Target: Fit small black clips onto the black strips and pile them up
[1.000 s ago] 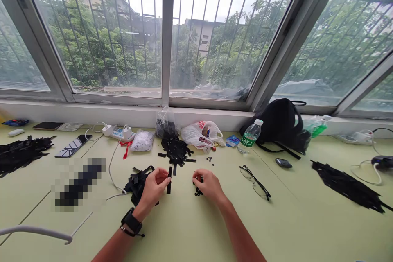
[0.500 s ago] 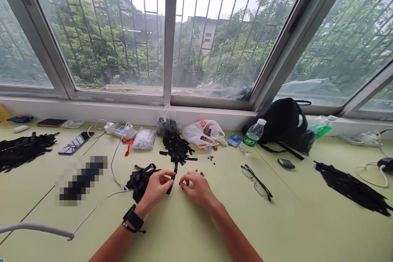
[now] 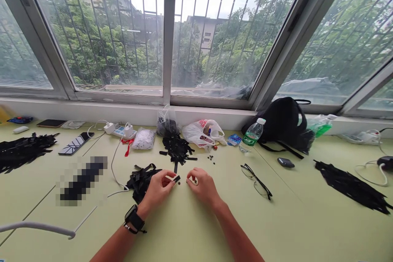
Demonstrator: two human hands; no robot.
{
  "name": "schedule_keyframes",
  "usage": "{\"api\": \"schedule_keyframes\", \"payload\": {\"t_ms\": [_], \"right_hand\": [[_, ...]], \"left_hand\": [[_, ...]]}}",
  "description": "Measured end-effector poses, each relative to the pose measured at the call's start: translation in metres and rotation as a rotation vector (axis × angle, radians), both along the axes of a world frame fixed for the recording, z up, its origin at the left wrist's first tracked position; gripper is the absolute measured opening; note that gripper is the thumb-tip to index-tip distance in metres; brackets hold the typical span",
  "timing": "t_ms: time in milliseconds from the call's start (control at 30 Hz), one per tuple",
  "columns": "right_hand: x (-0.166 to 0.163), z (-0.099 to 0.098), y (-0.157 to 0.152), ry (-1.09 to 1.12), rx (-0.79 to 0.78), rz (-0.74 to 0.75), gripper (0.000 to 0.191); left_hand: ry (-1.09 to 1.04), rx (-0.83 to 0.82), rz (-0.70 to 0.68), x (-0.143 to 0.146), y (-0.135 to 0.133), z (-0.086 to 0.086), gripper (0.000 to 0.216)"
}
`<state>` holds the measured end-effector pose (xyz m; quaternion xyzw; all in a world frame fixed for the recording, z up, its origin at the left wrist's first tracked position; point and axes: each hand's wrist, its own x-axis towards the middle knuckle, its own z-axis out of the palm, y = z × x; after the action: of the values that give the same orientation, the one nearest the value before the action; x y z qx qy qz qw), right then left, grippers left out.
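Observation:
My left hand (image 3: pixel 158 188) pinches a short black strip (image 3: pixel 177 179) between thumb and fingertips, its end poking out to the right. A small dark round piece (image 3: pixel 179 183), like a button, shows just below that end. A hand's width to the right, my right hand (image 3: pixel 201 186) has thumb and forefinger pressed together; whatever is between them is too small to make out. Small dark pieces (image 3: pixel 195 181) show by its curled fingers. A pile of black strips (image 3: pixel 141 184) lies beside my left hand, and a second strip pile (image 3: pixel 176 149) spreads beyond both hands.
Several dark buttons (image 3: pixel 210 158) lie near a white plastic bag (image 3: pixel 201 133). To the right are a water bottle (image 3: pixel 252 136), glasses (image 3: pixel 256 181) and a black backpack (image 3: pixel 276 127). A white cable (image 3: pixel 114 163) and a phone (image 3: pixel 75 143) lie on the left.
My right hand has drawn slightly right, away from my left. The strip in my left hand has turned from hanging down to pointing up and right. The small round piece now shows beside it.

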<state>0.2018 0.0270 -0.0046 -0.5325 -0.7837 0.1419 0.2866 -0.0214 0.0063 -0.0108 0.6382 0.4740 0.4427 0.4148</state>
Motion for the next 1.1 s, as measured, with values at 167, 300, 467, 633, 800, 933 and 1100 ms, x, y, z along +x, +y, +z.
{"api": "schedule_keyframes", "payload": {"t_ms": [167, 300, 467, 633, 800, 933, 1100], "right_hand": [[-0.004, 0.003, -0.001, 0.062, 0.07, 0.01, 0.015], [-0.013, 0.005, -0.006, 0.089, 0.04, 0.167, 0.017], [-0.018, 0.001, -0.007, 0.112, -0.006, 0.189, 0.021], [-0.02, -0.008, -0.005, 0.141, -0.003, 0.114, 0.019], [-0.02, -0.01, -0.004, 0.152, 0.009, 0.039, 0.017], [-0.02, -0.011, -0.004, 0.143, 0.013, -0.011, 0.015], [-0.019, -0.012, -0.004, 0.115, 0.005, -0.025, 0.015]], "left_hand": [[-0.044, 0.026, -0.016, 0.001, 0.0, -0.001, 0.019], [-0.102, 0.041, -0.047, 0.0, 0.002, -0.001, 0.021], [-0.057, 0.081, -0.013, -0.001, 0.003, 0.0, 0.019], [0.035, 0.119, 0.051, 0.001, 0.001, 0.0, 0.018], [0.107, 0.132, 0.083, 0.0, 0.001, -0.003, 0.018], [0.108, 0.125, 0.087, 0.0, 0.003, -0.006, 0.017], [0.079, 0.107, 0.085, 0.001, 0.003, -0.007, 0.017]]}}
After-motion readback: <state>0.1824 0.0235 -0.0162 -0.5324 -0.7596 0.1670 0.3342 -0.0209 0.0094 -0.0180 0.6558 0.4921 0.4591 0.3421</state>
